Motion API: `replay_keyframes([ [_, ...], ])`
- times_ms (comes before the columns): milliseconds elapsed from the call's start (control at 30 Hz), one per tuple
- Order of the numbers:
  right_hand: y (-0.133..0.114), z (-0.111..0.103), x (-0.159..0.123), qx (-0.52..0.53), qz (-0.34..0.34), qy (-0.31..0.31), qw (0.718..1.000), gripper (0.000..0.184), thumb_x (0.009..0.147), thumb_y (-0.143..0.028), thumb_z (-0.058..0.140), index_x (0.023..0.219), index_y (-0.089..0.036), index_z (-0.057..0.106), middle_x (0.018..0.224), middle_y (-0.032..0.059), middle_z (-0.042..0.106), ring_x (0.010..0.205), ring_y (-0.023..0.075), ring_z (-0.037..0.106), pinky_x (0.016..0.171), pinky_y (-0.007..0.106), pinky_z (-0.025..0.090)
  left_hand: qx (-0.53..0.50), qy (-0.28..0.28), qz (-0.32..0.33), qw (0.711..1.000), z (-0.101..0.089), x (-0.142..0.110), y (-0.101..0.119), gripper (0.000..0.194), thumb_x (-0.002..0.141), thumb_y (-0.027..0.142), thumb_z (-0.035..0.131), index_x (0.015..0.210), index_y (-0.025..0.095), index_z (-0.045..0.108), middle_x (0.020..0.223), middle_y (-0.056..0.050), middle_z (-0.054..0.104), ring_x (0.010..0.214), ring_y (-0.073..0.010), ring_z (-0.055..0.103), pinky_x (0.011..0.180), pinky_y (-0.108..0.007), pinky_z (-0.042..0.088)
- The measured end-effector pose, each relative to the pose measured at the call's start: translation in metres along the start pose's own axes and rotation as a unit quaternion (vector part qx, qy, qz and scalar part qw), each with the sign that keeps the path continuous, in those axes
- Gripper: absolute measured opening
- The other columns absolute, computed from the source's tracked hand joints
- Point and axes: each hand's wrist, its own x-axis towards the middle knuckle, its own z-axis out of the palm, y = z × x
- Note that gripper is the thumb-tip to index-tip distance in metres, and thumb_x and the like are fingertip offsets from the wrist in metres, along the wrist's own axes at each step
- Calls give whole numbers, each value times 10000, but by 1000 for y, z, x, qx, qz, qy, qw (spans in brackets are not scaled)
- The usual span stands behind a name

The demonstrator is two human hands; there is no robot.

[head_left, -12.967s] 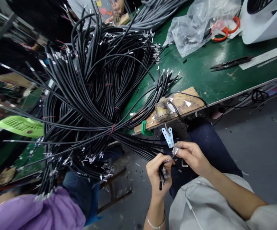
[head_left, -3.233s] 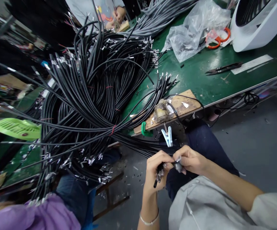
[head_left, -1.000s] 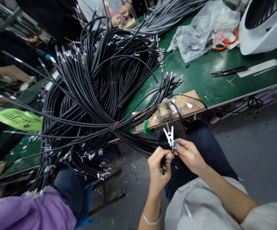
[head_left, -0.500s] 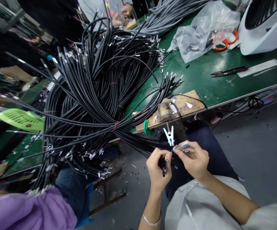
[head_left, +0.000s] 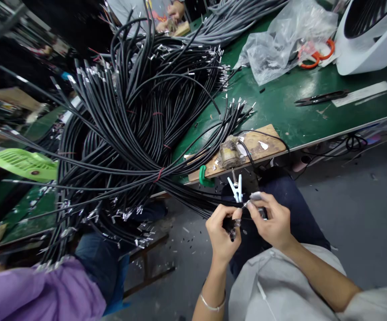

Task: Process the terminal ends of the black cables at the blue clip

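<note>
Black cables [head_left: 193, 200] are in the left fingers [head_left: 217, 215]; plastic bag [head_left: 267, 58], contents unclear.

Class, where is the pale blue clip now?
In the head view, the pale blue clip sits right of centre, just below the wooden board and above the left hand.

Nothing readable anywhere — no text, label, brand, number or sign can be made out.
</note>
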Motion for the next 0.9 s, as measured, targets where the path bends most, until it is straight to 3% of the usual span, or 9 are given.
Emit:
replay_keyframes([
  [100, 6, -7, 9, 134, 113, -69, 982, 221, 840, -236, 633, 1054, -208, 587, 799, 35, 718, 741, 170, 704, 713, 272, 573, 1, -12, -8, 1000, -2, 1, -1, 136, 823, 133, 582, 691, 162, 603, 621, 23, 536, 556, -99, 493, 546, -210, 353],
  [233, 5, -13, 27, 289, 157, -150, 932, 352, 787, -275, 693, 1116, -199, 593, 915, 66, 749, 889, 198, 715, 809, 312, 579, -5, -43, -11, 999, -5, 4, 0, 172, 840, 144, 558, 674, 162, 598, 616, 21, 545, 556, -97, 500, 547, -209, 350],
  [300, 3, -10, 29, 295, 185, -152, 925, 352, 730, -279, 750, 1047, -182, 632, 838, 57, 762, 813, 204, 731, 770, 312, 595, -6, -48, -10, 999, -6, 5, 1, 194, 847, 144, 547, 657, 163, 583, 606, 24, 538, 549, -94, 494, 543, -207, 347],
  [367, 2, -6, 25, 259, 207, -107, 937, 308, 706, -291, 773, 966, -168, 662, 734, 41, 759, 690, 200, 731, 690, 298, 607, -3, -43, -12, 999, -7, 4, 2, 202, 849, 147, 543, 650, 164, 572, 603, 25, 533, 543, -93, 489, 538, -207, 344],
  [467, 5, -1, 9, 158, 150, -20, 976, 270, 722, -262, 763, 966, -184, 674, 694, 24, 753, 641, 192, 720, 678, 300, 601, 10, -21, -15, 1000, -6, 2, 2, 202, 849, 165, 552, 648, 165, 558, 591, 29, 510, 530, -93, 474, 525, -210, 335],
  [567, 8, -2, -2, 86, 44, -3, 995, 293, 737, -192, 747, 1015, -217, 657, 770, 18, 760, 711, 192, 721, 783, 324, 578, 20, -3, -13, 1000, -5, 0, 1, 212, 854, 186, 560, 643, 165, 550, 578, 33, 487, 522, -93, 465, 518, -211, 332],
  [667, 6, -6, 1, 114, 48, -60, 991, 319, 792, -209, 690, 1101, -211, 612, 827, 31, 737, 722, 181, 700, 737, 310, 569, 16, 0, -13, 1000, -5, 1, 3, 224, 865, 210, 559, 646, 163, 569, 581, 25, 511, 522, -95, 479, 516, -213, 342],
  [767, 0, -9, 13, 123, 42, -129, 983, 156, 874, -238, 583, 1004, -182, 647, 819, 56, 686, 726, 177, 640, 680, 307, 535, 10, -20, -21, 1000, -9, 4, 5, 235, 880, 243, 555, 666, 160, 601, 584, 13, 542, 516, -98, 488, 511, -217, 350],
  [900, -5, -11, 23, 151, -18, -209, 966, 265, 904, -288, 539, 700, -171, 661, 674, 60, 626, 681, 176, 538, 660, 329, 472, -29, -148, -23, 988, -23, 13, 9, 328, 921, 285, 509, 640, 156, 619, 542, 2, 548, 503, -104, 503, 528, -227, 377],
])
